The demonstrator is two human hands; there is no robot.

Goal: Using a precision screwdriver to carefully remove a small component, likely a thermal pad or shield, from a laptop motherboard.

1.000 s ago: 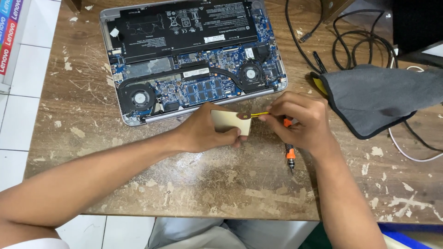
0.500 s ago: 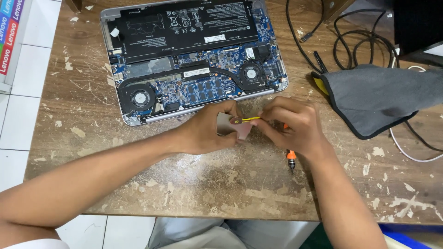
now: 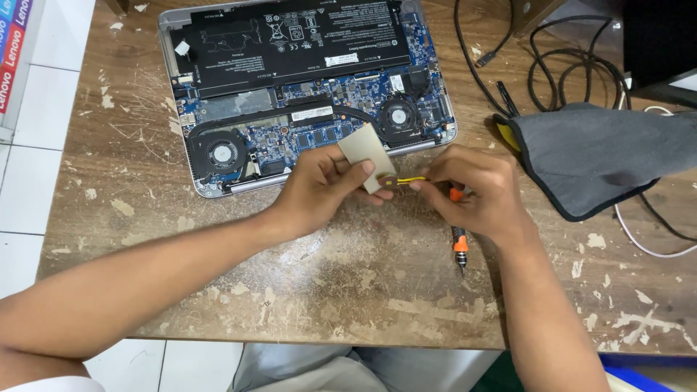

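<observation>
1. Left hand (image 3: 319, 190) pinches a small beige card (image 3: 367, 154) at mid-desk, just in front of the opened laptop (image 3: 305, 80).
2. Right hand (image 3: 475, 192) grips a thin yellow tool (image 3: 410, 181), tip at the card.
3. Orange-black screwdriver (image 3: 459, 243) lies partly under the right hand.
4. Grey cloth (image 3: 602, 156) and black cables (image 3: 552, 65) sit at the right edge.

Single head-worn view, steeply downward and close over the wooden table (image 3: 218, 305).
</observation>
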